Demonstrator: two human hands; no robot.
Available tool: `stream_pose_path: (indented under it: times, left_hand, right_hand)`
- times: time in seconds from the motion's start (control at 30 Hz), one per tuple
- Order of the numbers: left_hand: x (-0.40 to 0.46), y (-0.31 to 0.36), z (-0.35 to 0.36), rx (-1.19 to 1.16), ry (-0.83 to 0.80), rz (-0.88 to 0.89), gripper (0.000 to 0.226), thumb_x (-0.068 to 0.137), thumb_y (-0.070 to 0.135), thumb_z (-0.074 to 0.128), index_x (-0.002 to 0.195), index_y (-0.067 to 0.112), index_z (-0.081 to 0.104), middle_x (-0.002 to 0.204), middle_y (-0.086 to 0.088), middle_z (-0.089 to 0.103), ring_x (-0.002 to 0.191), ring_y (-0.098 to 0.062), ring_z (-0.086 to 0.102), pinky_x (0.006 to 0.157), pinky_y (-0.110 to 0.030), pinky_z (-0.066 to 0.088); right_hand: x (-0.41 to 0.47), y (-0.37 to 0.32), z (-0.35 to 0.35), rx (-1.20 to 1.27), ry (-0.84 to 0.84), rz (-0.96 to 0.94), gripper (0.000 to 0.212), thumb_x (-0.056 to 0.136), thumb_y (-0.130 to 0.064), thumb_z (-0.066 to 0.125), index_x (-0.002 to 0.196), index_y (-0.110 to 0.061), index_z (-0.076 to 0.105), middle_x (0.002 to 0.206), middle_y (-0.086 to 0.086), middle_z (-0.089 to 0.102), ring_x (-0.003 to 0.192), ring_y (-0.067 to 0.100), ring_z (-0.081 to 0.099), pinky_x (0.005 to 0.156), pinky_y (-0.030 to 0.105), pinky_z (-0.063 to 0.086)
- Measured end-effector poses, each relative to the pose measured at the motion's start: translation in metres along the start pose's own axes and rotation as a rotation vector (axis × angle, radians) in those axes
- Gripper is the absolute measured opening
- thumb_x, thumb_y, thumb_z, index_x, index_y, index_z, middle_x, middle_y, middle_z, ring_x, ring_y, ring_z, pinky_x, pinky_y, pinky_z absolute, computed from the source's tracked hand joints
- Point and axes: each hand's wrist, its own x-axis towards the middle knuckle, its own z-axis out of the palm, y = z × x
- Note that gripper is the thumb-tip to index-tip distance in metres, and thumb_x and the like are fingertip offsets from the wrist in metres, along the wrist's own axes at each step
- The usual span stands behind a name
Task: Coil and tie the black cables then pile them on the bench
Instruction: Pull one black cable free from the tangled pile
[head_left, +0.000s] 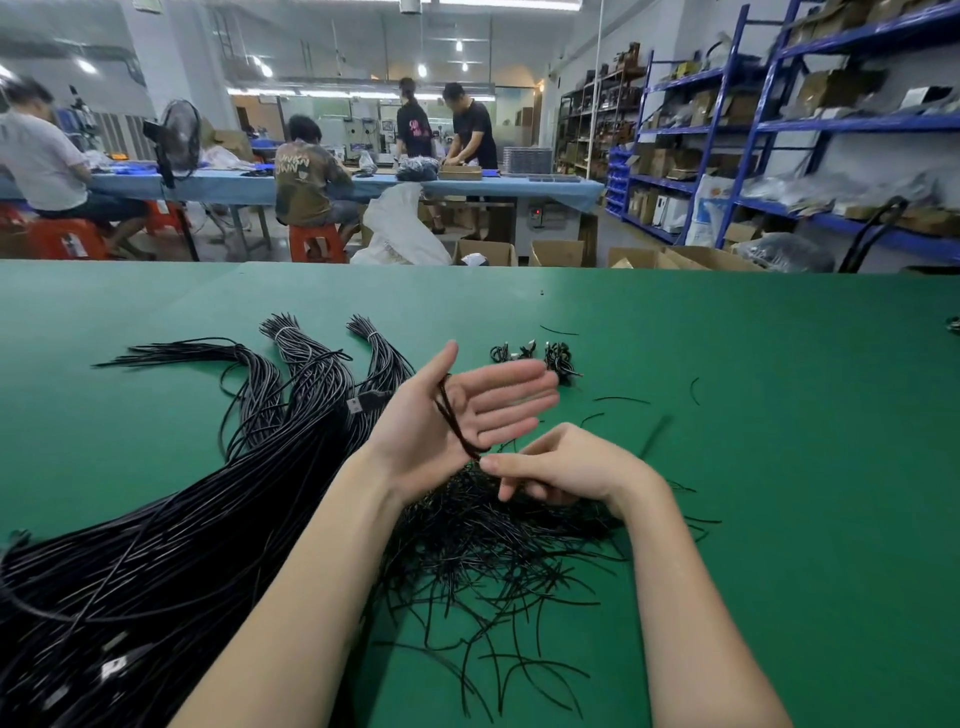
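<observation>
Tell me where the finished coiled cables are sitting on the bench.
In the head view, the small pile of coiled cables lies on the green bench just beyond the open left hand, right of the long tied cable bundles.

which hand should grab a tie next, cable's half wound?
Right, probably. The right hand pinches the cable end just above the loose tie pile. The left hand is flat and open, serving as the form the cable loops around, so moving it risks losing the coil.
</observation>
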Motion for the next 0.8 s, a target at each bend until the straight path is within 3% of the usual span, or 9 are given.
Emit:
stream_pose_path:
  times: [0.13,0.23,0.33,0.43,0.53,0.6,0.67,0.73,0.8]
  left_hand:
    - [0.000,0.003,0.005,0.231,0.008,-0.064,0.074,0.105,0.054,0.021,0.122,0.003,0.071,0.130,-0.020,0.065,0.122,-0.032,0.063,0.099,-0.040,0.054]
    - [0.001,0.007,0.007,0.363,0.078,-0.027,0.075,0.106,0.054,0.017,0.117,0.008,0.075,0.128,-0.017,0.068,0.119,-0.031,0.066,0.093,-0.034,0.056]
    - [0.001,0.008,0.002,0.264,0.159,0.087,0.071,0.108,0.050,0.016,0.117,0.012,0.076,0.131,-0.013,0.067,0.122,-0.028,0.064,0.092,-0.030,0.056]
    - [0.000,0.008,0.003,0.214,0.124,0.100,0.069,0.108,0.048,0.018,0.120,0.010,0.074,0.133,-0.014,0.065,0.124,-0.028,0.062,0.094,-0.031,0.055]
    - [-0.002,0.007,0.006,0.371,0.079,-0.025,0.068,0.107,0.050,0.020,0.121,0.009,0.073,0.131,-0.017,0.066,0.122,-0.032,0.064,0.094,-0.033,0.055]
    - [-0.004,0.005,0.009,0.425,0.025,-0.142,0.068,0.107,0.050,0.023,0.123,0.005,0.071,0.131,-0.019,0.066,0.122,-0.033,0.064,0.098,-0.034,0.054]
    - [-0.007,0.007,0.009,0.485,-0.021,-0.226,0.068,0.106,0.051,0.023,0.126,0.003,0.068,0.132,-0.018,0.065,0.124,-0.030,0.062,0.101,-0.034,0.052]
    - [-0.009,0.012,0.009,0.525,-0.044,-0.302,0.069,0.105,0.051,0.025,0.126,0.001,0.067,0.131,-0.017,0.066,0.124,-0.029,0.062,0.102,-0.034,0.052]
    - [-0.008,0.013,0.009,0.632,-0.055,-0.397,0.071,0.102,0.051,0.025,0.125,0.000,0.067,0.128,-0.016,0.068,0.122,-0.028,0.064,0.105,-0.036,0.050]
  right_hand:
    - [0.001,0.007,-0.010,-0.064,0.128,-0.138,0.032,0.077,-0.056,0.081,0.072,-0.024,0.079,0.062,-0.010,0.064,0.056,0.006,0.045,0.061,0.023,0.035]
    - [-0.001,0.007,-0.013,-0.065,0.107,-0.123,0.037,0.077,-0.062,0.077,0.072,-0.025,0.078,0.058,-0.010,0.051,0.057,0.011,0.038,0.060,0.028,0.030]
    - [-0.004,0.008,-0.016,0.024,-0.025,-0.069,0.044,0.082,-0.064,0.073,0.073,-0.022,0.078,0.052,-0.009,0.037,0.051,0.014,0.026,0.051,0.027,0.023]
    - [-0.003,0.004,-0.015,0.013,-0.010,-0.009,0.043,0.082,-0.063,0.074,0.074,-0.021,0.080,0.050,-0.010,0.039,0.046,0.010,0.027,0.046,0.021,0.024]
    - [0.002,0.003,-0.008,-0.075,0.101,-0.006,0.035,0.082,-0.055,0.077,0.067,-0.023,0.079,0.047,-0.014,0.043,0.045,0.009,0.029,0.044,0.020,0.028]
    - [0.005,0.006,-0.009,-0.151,0.200,-0.042,0.031,0.082,-0.033,0.077,0.054,-0.022,0.070,0.051,-0.011,0.044,0.054,0.011,0.032,0.054,0.023,0.031]
    - [0.004,0.007,-0.014,-0.202,0.252,-0.078,0.044,0.083,-0.016,0.070,0.042,-0.024,0.057,0.046,-0.013,0.038,0.056,0.012,0.028,0.057,0.028,0.028]
    - [0.002,0.004,-0.018,-0.134,0.249,-0.146,0.037,0.081,-0.020,0.073,0.046,-0.029,0.065,0.046,-0.011,0.045,0.057,0.012,0.034,0.058,0.029,0.031]
    - [0.000,-0.003,-0.019,-0.041,0.249,-0.204,0.017,0.080,-0.029,0.078,0.063,-0.026,0.077,0.057,-0.005,0.063,0.060,0.008,0.047,0.062,0.027,0.040]
